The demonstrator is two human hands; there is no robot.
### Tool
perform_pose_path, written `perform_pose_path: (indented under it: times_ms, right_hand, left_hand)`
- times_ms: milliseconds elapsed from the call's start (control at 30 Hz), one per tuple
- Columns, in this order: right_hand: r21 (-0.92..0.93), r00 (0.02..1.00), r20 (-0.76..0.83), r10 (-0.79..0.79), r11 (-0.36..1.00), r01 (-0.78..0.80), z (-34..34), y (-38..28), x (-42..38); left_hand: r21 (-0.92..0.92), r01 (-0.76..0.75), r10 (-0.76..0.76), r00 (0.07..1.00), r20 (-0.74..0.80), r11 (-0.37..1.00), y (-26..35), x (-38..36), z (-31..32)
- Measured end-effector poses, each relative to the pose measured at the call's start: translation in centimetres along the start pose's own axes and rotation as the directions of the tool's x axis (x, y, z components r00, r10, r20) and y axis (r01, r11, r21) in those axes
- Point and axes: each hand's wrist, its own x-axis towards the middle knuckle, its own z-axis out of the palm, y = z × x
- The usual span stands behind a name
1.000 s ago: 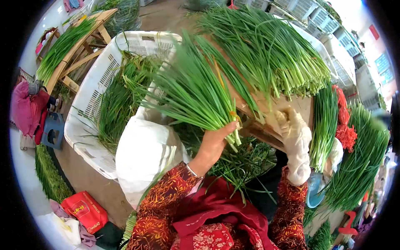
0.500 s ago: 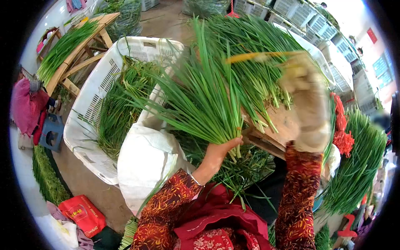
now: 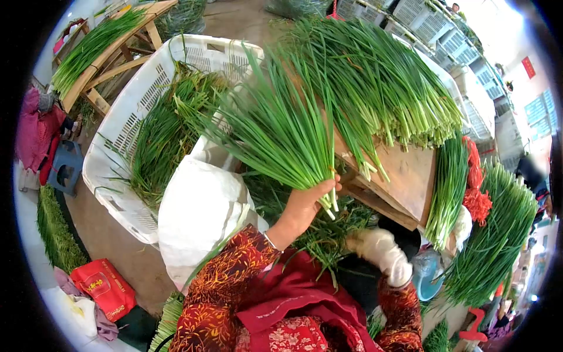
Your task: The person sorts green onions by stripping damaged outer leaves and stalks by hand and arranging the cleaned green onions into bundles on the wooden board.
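My left hand [image 3: 306,206] is bare and closed around the pale stem ends of a bunch of garlic chives [image 3: 287,138]. The long green leaves fan out up and to the left. My right hand [image 3: 375,247], in a dirty white glove, is low over my lap beside loose chive scraps [image 3: 328,237]. Its fingers are blurred, and whether they hold anything does not show. Beyond the bunch, a thick pile of chives [image 3: 381,82] lies on a wooden board [image 3: 404,170], stem ends toward me.
A white crate [image 3: 126,123] of chive leaves stands at the left, with a white sack [image 3: 202,214] before it. More chives [image 3: 447,188] hang at the board's right edge, beside red string [image 3: 476,182]. A blue bucket [image 3: 429,281] is below. A blue stool [image 3: 65,167] stands far left.
My right hand has come down from above the board to my lap. The yellow leaf it held up is out of sight. My left hand keeps hold of the bunch.
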Motion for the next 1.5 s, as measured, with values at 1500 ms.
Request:
perform_pose_path:
  times_ms: [1500]
  right_hand:
    - [0.367,0.806,-0.592,-0.024,0.882,0.296,-10.2,-6.1,5.3]
  left_hand:
    - [-0.027,-0.041,0.039,0.996,-0.077,0.999,-0.2,0.8,0.3]
